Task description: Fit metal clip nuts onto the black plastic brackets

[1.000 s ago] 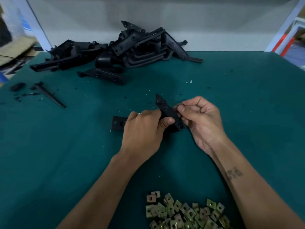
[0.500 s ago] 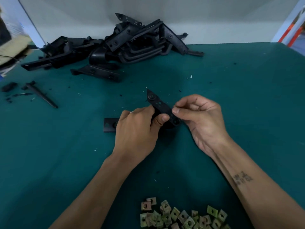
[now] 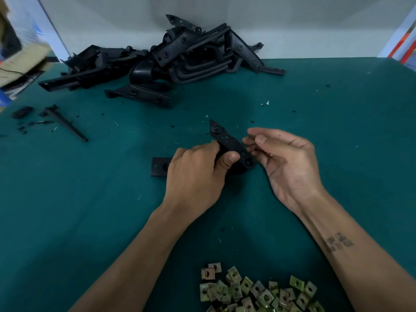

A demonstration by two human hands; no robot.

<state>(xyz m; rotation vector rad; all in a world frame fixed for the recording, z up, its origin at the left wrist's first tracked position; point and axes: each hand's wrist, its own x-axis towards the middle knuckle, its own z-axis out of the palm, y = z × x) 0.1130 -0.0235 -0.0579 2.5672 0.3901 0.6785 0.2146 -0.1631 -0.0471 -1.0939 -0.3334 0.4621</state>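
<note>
left hand gripping black plastic bracket at frame centre, right hand loosely curled beside its right edge, fingertips touching, clip nuts piled bottom centre, spare brackets heaped upper left

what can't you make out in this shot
Head view:
- bracket: middle hidden under left hand.
- right hand: whether its fingers pinch a nut, too small to tell.
- nut pile: cut by bottom edge.
- box: blurred, cut by left edge.
</note>
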